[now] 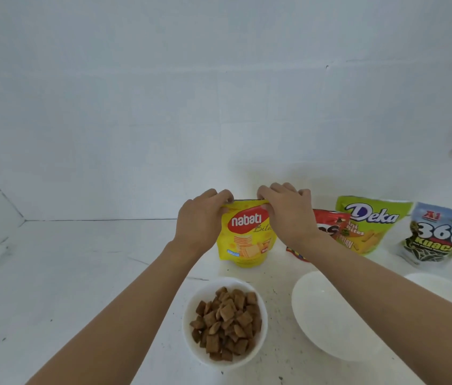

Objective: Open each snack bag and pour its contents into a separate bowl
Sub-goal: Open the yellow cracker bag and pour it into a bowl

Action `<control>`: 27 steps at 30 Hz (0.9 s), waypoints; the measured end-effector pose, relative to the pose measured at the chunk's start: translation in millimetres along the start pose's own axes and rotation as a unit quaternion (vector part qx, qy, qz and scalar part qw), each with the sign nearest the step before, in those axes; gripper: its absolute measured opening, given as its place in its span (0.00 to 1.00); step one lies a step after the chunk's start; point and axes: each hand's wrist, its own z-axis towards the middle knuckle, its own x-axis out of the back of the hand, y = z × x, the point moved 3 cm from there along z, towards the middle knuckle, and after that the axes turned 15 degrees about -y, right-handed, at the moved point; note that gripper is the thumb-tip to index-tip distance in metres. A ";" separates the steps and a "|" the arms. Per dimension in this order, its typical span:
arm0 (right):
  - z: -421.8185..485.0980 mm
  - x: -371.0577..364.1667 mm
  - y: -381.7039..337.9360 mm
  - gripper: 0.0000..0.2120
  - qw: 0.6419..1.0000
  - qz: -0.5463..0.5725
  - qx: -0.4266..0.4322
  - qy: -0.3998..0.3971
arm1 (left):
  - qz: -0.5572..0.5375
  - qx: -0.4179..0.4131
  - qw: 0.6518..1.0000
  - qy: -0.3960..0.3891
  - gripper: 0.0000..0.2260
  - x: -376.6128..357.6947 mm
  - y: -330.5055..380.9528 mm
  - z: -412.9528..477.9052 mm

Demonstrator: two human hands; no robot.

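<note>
white table point(80, 273): both hands point(201, 218) point(288, 215) pinching yellow "nabati" bag point(247, 240) top; "deka" bag point(369, 223) beside

Red bag point(330, 226) half hidden behind right hand point(288, 215); far-right bowl point(447, 287) cropped.

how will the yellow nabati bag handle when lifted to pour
The yellow Nabati bag is probably floppy: thin film creasing where the left hand and right hand pinch its top. Puffy, so likely light. Standing upright, it may tip.
</note>
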 end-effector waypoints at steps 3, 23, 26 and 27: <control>-6.3 18.8 -8.8 0.10 0.998 -0.003 0.021 0.065 | -0.002 -0.008 0.998 0.066 0.12 24.5 9.5 -14.4; -82.6 80.4 -168.2 0.07 0.956 0.146 0.245 0.071 | 0.096 0.105 0.972 0.188 0.10 139.1 -3.0 -217.5; -90.1 64.7 -194.3 0.08 0.947 0.171 0.272 0.005 | 0.105 0.136 0.970 0.170 0.09 137.4 -15.4 -248.8; -91.1 59.1 -203.0 0.08 0.942 0.185 0.278 -0.027 | 0.104 0.151 0.970 0.160 0.09 136.3 -21.9 -257.5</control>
